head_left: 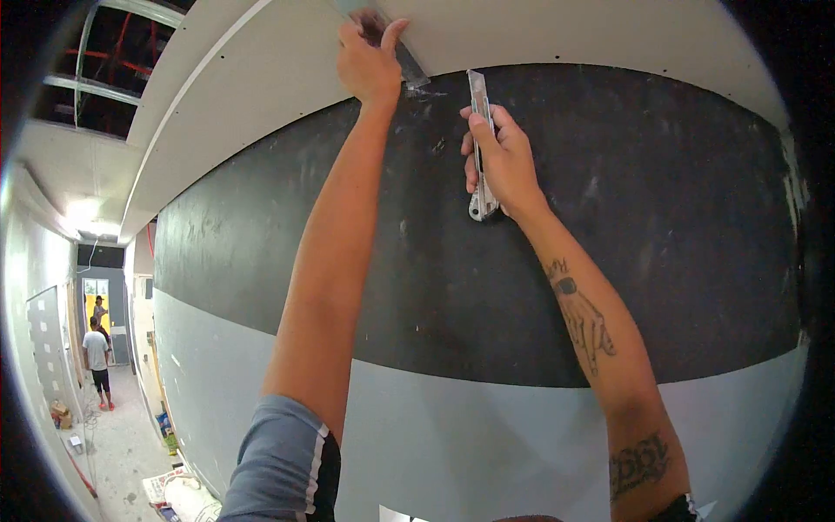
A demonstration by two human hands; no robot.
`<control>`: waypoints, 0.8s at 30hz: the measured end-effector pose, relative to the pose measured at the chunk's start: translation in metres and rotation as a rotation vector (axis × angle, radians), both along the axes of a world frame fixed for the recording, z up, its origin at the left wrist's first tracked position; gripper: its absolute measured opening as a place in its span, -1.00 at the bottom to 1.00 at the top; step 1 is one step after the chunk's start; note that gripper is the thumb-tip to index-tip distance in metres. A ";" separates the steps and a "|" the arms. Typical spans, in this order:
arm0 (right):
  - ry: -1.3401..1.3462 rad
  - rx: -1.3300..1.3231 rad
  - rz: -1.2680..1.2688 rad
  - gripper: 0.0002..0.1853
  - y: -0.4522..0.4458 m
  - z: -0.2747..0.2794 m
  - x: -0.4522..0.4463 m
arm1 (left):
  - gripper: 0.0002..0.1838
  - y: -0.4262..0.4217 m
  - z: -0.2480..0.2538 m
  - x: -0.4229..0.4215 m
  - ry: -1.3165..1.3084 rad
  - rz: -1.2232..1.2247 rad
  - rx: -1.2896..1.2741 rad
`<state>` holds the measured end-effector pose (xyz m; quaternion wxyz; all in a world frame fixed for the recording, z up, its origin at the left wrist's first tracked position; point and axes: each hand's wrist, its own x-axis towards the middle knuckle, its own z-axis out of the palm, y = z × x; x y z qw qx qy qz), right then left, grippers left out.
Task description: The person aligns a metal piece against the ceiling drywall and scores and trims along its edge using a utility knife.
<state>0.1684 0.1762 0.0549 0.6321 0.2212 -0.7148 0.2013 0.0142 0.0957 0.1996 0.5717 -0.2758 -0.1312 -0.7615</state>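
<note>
My left hand (370,65) is raised to the ceiling panel (504,35), closed on a flat, shiny metal strip (410,68), perhaps a wide scraper blade. Its lower end meets the line between the pale panel and the dark wall band (435,261). Fingers and palm partly cover the strip, so its full shape is hidden. To the right, my right hand (504,161) grips a snap-off utility knife (477,113) held upright in front of the dark band. The knife's top end points up, just at the panel's edge. Whitish scuffs mark the wall between both hands.
Below the dark band the wall is grey (452,435). On the left a corridor (122,452) runs back, where people (96,352) stand near a doorway. White sacks (187,496) lie by the wall's foot. An open ceiling grid (109,65) shows upper left.
</note>
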 end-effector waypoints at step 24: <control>0.004 -0.002 -0.001 -0.71 0.000 0.000 0.000 | -0.32 -0.005 -0.003 -0.007 0.020 0.008 -0.016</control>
